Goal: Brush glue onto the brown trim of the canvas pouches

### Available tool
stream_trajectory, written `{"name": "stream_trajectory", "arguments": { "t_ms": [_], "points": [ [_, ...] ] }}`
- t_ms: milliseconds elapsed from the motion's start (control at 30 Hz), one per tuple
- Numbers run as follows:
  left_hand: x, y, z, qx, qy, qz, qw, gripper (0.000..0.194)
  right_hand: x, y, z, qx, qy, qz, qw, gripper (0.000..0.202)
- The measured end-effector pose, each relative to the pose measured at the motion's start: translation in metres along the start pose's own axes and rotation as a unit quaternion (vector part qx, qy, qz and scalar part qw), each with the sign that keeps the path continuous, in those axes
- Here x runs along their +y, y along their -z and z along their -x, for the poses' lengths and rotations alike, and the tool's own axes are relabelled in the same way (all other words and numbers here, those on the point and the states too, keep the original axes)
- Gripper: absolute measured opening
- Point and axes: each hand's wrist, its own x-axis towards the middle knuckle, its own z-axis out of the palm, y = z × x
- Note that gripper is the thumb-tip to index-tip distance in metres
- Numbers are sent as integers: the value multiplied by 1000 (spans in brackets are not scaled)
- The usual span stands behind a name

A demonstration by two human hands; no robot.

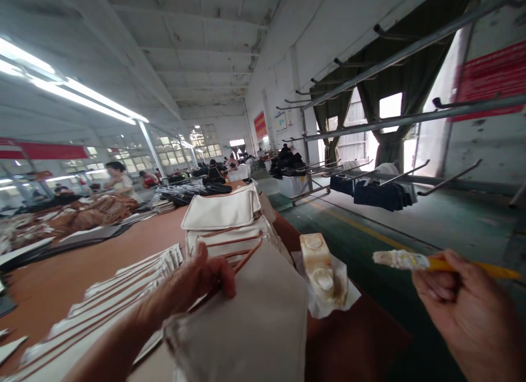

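My left hand [213, 275] has its fingers closed on the brown-trimmed edge of a cream fabric piece [258, 316], which looks like a bag panel and tilts up toward me. Off to the right, my right hand [460, 294] grips a brush [441, 263] by its yellow handle. Its bristles point left and are caked with a whitish substance. Between the two hands, a stained plastic container [318, 264] with whitish matter in its opening sits on a white sheet [347, 289]. Behind the held piece rises a stack of similar cream pieces [219, 209].
Overlapping cream pieces with brown edges [110, 300] lie along the left on a brown tabletop [143, 234]. Brown material [98, 209] is heaped farther left, near a seated person [119, 179]. A metal rack [370, 124] with protruding bars stands right; dark blue pieces [378, 194] hang there.
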Motion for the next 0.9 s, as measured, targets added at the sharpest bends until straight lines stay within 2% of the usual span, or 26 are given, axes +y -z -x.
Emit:
{"name": "stream_trajectory", "arguments": {
  "t_ms": [100, 200, 267, 333, 367, 500, 700, 900],
  "points": [
    [-58, 0, -1, -77, 46, -69, 994, 73, 15, 3, 5, -5, -33, 5, 999, 28],
    [-130, -13, -7, -81, 102, -150, 980, 59, 38, 3, 12, -23, -66, 25, 997, 31],
    [-169, -27, -15, -6, 90, -263, 961, 35, 53, 2, 17, -25, -86, 40, 995, 30],
    [-190, -40, -24, 68, 64, -324, 942, 14, 67, 0, 21, -23, -102, 54, 993, 28],
    [-195, -47, -31, 96, 54, -330, 938, 8, 73, -1, 24, -25, -107, 59, 992, 27],
    [-192, -65, -59, 158, 45, -323, 932, 16, 100, -5, 35, -42, -127, 74, 988, 26],
    [-195, -77, -91, 173, 80, -300, 935, 28, 143, -18, 56, -99, -163, 130, 973, 43],
    [-191, -87, -92, 129, 98, -239, 957, 22, 180, -41, 56, -150, -128, 225, 954, 45]
  ]
}}
